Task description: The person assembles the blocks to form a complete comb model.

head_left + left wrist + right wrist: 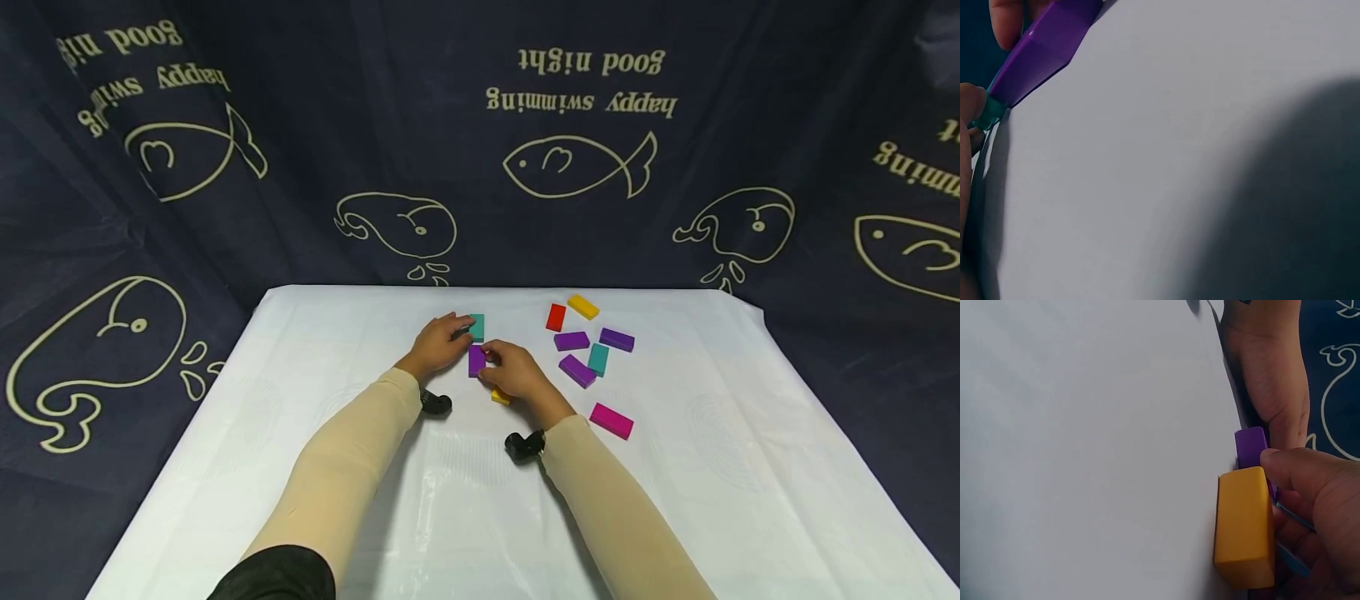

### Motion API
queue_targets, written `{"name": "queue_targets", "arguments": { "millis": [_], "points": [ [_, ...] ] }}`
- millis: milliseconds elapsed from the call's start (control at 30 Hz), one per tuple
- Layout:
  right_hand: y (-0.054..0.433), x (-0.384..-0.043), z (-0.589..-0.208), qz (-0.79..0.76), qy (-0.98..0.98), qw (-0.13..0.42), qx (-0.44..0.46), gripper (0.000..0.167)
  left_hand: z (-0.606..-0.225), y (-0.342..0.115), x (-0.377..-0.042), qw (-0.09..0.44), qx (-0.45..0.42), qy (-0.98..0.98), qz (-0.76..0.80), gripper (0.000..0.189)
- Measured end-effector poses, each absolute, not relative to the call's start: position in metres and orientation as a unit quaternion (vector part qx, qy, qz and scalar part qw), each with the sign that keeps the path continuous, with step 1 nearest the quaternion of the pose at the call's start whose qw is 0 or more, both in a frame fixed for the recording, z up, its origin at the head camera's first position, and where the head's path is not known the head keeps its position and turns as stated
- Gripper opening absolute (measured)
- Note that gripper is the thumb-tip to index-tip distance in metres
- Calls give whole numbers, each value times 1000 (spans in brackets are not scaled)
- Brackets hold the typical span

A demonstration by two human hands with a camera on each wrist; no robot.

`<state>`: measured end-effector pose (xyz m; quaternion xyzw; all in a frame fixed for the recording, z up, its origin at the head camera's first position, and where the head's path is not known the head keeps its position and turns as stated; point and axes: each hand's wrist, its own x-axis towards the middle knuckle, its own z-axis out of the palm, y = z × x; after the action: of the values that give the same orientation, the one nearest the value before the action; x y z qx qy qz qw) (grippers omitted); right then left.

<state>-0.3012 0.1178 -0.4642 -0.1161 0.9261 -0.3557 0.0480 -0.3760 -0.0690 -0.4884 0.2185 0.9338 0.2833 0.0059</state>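
A teal block (pixel 477 327) lies on the white table, and my left hand (pixel 441 343) holds it between thumb and forefinger. Just nearer to me, in line with it, is a purple block (pixel 476 362). My right hand (pixel 516 370) pinches that purple block from the right, thumb at its near end. In the left wrist view the purple block (pixel 1050 47) stands close to the teal block (pixel 991 112), which my left fingers partly cover. Under my right hand sits a yellow block (pixel 1244 525), close to the purple block (pixel 1251 447) in the right wrist view.
To the right lie a red block (pixel 556 317), another yellow block (pixel 582 307), several purple blocks (pixel 572 341), a second teal block (pixel 597 360) and a magenta block (pixel 611 422). A dark printed curtain (pixel 465 150) hangs behind the white table (pixel 300 433).
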Motion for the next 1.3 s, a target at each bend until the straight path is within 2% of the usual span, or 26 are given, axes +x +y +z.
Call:
{"name": "queue_targets", "arguments": {
  "millis": [867,1300],
  "points": [
    [113,-310,-465,-358,928,72,-72,42,-487,-69,-373,-3,215,936,278,45],
    [114,-311,-466,-340,936,64,-68,46,-486,-66,-373,-8,217,934,282,43]
  ]
}}
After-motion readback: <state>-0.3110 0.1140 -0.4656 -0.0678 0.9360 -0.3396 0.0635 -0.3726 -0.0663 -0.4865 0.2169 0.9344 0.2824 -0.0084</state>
